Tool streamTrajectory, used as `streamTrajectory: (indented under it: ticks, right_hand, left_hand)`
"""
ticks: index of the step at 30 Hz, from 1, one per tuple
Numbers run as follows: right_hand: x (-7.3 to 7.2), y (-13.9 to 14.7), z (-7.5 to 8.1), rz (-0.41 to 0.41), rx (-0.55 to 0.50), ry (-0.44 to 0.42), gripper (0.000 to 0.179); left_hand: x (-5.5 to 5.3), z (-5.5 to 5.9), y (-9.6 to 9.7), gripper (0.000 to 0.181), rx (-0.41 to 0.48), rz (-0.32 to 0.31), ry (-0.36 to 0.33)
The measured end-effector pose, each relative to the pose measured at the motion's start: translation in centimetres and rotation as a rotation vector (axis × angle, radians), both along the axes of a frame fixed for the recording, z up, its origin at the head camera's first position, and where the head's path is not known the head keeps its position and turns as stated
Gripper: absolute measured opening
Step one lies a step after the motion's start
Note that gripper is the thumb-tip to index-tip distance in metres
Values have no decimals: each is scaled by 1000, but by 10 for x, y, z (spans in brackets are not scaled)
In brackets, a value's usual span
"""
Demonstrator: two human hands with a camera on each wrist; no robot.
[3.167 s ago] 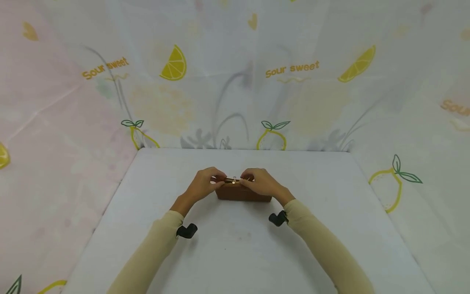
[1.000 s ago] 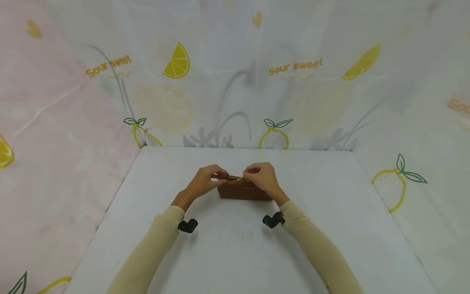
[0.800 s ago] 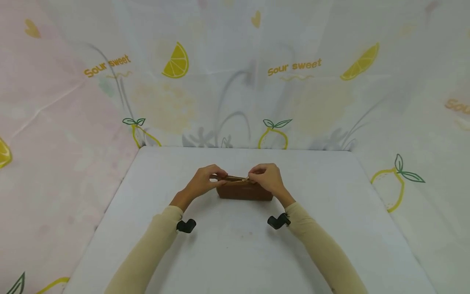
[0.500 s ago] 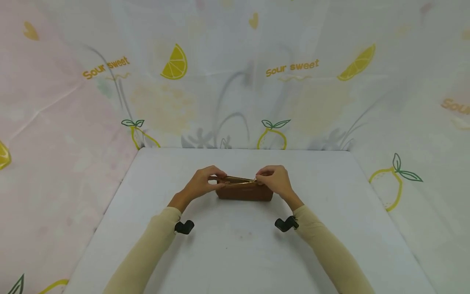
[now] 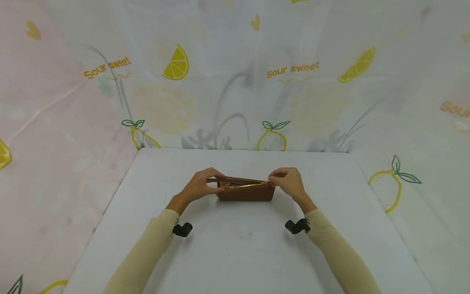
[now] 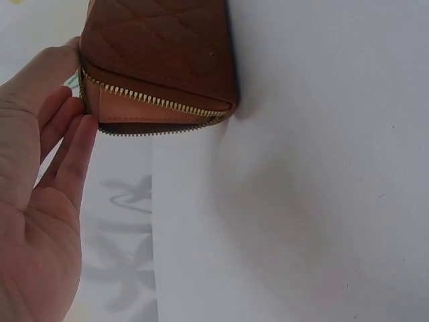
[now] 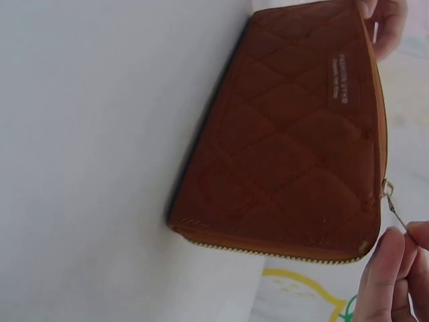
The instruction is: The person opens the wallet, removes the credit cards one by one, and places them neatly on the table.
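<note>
A brown quilted zip-around wallet (image 5: 246,193) stands on its long edge on the white table, lettering on its side in the right wrist view. My left hand (image 5: 198,185) holds its upper left end, thumb on the near edge and fingers on the far one. Between them the top gapes, and the left wrist view shows parted gold zipper teeth (image 6: 161,102) and a tan lining. At the upper right corner, my right hand (image 5: 290,182) pinches the thin metal zipper pull (image 7: 397,213) between thumb and finger. Below the slider, the teeth down the right end are joined.
The white table (image 5: 235,253) ends at the back against a hanging cloth (image 5: 235,81) printed with lemons and lettering. More of this cloth hangs at both sides. A black wrist camera (image 5: 182,229) is on the left sleeve, another black camera (image 5: 296,226) on the right.
My right hand has drawn the zipper pull rightward from the middle of the wallet's top to its right end. The top has opened wider. My left hand has stayed at the left end.
</note>
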State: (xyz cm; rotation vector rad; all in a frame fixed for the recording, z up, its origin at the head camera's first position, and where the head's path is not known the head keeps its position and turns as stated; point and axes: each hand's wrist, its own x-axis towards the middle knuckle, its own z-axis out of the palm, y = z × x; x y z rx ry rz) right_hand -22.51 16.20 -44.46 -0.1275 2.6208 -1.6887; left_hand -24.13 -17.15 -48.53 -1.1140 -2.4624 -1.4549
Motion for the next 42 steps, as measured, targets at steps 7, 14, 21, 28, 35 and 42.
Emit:
streamTrajectory:
  ticks: [7, 14, 21, 28, 35, 42]
  right_hand:
    - [5, 16, -12, -25, -35, -18, 14]
    - [2, 33, -21, -99, -41, -46, 16]
    - [3, 37, -32, -86, 32, -112, 15]
    - [1, 36, -43, -65, 166, -128, 12]
    - [-2, 31, -58, -27, 333, -101, 7]
    - [-5, 24, -60, -47, 409, -121, 7]
  left_hand:
    - [4, -6, 1, 39, 19, -42, 13]
    - [1, -6, 1, 42, -7, -37, 21]
    - [-1, -6, -1, 50, -26, -28, 9]
    - [-2, -4, 1, 62, -51, -45, -1]
    - [-3, -5, 0, 90, -189, -5, -5]
    - [-5, -8, -1, 103, -245, -20, 64]
